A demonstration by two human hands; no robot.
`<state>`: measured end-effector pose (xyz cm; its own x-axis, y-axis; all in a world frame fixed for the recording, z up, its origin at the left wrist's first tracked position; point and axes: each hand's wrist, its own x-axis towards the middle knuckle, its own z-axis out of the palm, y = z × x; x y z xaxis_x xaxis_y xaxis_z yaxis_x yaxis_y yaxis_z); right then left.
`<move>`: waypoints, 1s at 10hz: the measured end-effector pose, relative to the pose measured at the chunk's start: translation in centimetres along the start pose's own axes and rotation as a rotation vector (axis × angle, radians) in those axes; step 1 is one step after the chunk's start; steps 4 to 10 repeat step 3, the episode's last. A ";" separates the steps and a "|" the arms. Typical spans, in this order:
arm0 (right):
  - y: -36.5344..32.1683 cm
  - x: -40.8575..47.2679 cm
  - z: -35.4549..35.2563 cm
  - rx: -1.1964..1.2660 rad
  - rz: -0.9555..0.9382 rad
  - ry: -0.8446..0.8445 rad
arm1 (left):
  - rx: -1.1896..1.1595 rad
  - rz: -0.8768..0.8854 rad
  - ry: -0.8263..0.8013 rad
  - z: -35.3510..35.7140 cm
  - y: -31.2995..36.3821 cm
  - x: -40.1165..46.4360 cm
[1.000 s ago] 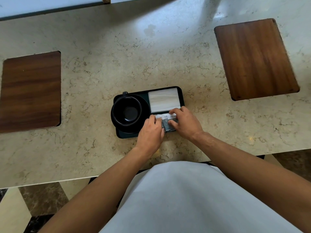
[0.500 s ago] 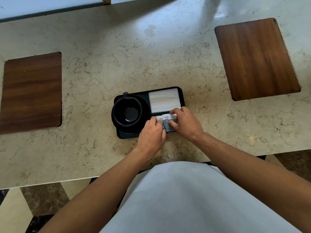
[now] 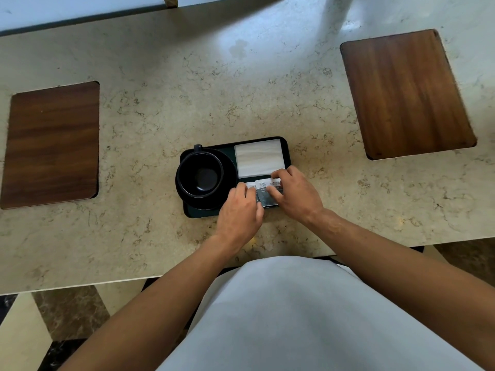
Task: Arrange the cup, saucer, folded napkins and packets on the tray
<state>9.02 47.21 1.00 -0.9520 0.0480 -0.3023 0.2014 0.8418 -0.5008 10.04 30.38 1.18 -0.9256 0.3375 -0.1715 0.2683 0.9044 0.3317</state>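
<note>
Little has moved since the earlier frames: both hands stay on the packets [image 3: 263, 190], with the fingertips shifting only slightly as the row is squared up.

The dark tray [image 3: 286, 145] sits on the marble tabletop [image 3: 241, 89], just beyond the person's body. The black cup [image 3: 200, 174] stands on its saucer [image 3: 227, 180] and fills the tray's 9 o'clock half, its handle pointing to about 12 o'clock. The folded napkins [image 3: 259, 158] lie flat in the 1 o'clock corner, which leaves the 5 o'clock corner for the packets.

The left hand [image 3: 241, 210] has its fingers curled onto the row's left end, and the right hand [image 3: 296, 195] presses and pinches the right end, its fingers reaching the napkins' near edge. The two hands are close together, apparently bracketing the packets so that they overlap evenly like a fan and stay between saucer and tray rim.

Two wooden boards lie well apart from the tray, one at 9 o'clock [image 3: 52, 143] and one at 2 o'clock [image 3: 404, 92].

The arrangement looks nearly finished; only the packets' alignment seems unsettled.
</note>
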 end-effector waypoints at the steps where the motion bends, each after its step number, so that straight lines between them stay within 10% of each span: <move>1: 0.4 -0.3 -0.4 -0.082 -0.096 0.009 | -0.001 -0.001 0.016 -0.3 0.8 -0.4; 10: 0.1 -1.2 -0.7 -0.181 -0.227 -0.009 | 0.038 -0.049 0.095 -0.8 0.7 -1.2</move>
